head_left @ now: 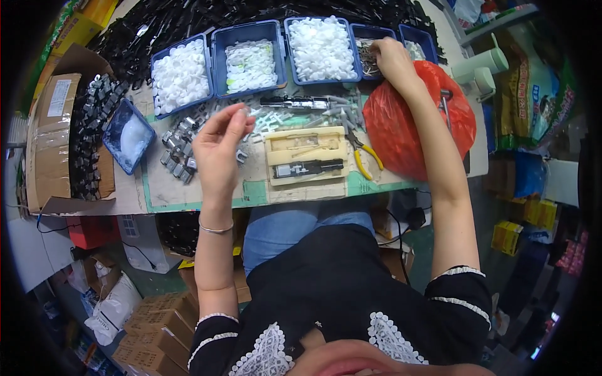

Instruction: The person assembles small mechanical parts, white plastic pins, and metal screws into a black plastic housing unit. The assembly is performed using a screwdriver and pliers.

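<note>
My left hand (218,150) pinches a small white part (243,110); right hand (394,59) fingers curled into blue bin (369,57), beside red bag (419,122).

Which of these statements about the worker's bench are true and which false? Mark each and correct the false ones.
1. The right hand reaches into a blue plastic tray of small dark metal parts. True.
2. The left hand rests flat on the table. False: it is raised, fingers pinching a small pale part.
3. The yellow-handled pliers lie beside the cream rectangular jig. True.
4. The red plastic bag lies at the person's left. False: it lies at the right.
</note>
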Action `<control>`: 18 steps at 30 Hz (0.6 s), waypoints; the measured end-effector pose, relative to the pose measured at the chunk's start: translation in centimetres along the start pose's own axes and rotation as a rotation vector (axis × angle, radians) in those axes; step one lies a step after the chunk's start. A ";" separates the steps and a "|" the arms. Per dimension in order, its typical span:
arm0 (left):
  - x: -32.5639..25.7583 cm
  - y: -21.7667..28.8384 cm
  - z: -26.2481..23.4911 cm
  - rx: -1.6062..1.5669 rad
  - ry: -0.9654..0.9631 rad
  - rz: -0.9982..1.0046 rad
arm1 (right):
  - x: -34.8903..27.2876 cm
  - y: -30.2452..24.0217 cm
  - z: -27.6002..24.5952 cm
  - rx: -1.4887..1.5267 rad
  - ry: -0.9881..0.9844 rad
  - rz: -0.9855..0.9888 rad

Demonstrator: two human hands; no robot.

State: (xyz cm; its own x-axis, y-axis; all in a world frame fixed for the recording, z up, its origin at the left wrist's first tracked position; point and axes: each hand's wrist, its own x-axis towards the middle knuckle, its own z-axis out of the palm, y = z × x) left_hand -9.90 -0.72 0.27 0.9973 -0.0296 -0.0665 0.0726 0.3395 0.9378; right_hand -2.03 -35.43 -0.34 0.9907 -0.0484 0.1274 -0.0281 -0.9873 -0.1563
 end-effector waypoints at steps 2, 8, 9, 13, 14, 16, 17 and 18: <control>-0.9 -0.4 0.6 -0.051 -0.037 -0.061 | -1.0 0.0 -0.9 -0.015 0.251 -0.140; -4.3 -2.1 2.2 -0.373 -0.177 -0.203 | -10.3 -10.1 -5.2 0.912 0.095 -0.123; -5.0 -2.2 2.7 -0.436 -0.186 -0.234 | -12.2 -11.6 -5.0 1.115 0.049 -0.133; -6.8 -3.0 3.3 -0.553 -0.240 -0.350 | -16.4 -15.2 -2.7 1.338 0.124 -0.135; -7.0 -3.1 3.5 -0.563 -0.242 -0.348 | -16.8 -15.4 -2.3 1.269 0.164 -0.175; -7.7 -3.0 3.5 -0.572 -0.237 -0.347 | -17.4 -15.8 -2.5 1.229 0.183 -0.155; -8.0 -3.0 3.4 -0.531 -0.223 -0.334 | -17.6 -15.8 -2.5 1.154 0.210 -0.203; -8.0 -3.0 3.4 -0.490 -0.213 -0.319 | -17.6 -15.8 -2.5 1.077 0.240 -0.254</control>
State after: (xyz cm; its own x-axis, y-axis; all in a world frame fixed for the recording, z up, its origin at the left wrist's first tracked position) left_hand -18.12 -4.72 -0.80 0.9069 -0.3707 -0.2002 0.4109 0.6737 0.6142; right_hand -19.34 -19.32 2.39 0.8966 -0.0074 0.4427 0.4151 -0.3341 -0.8462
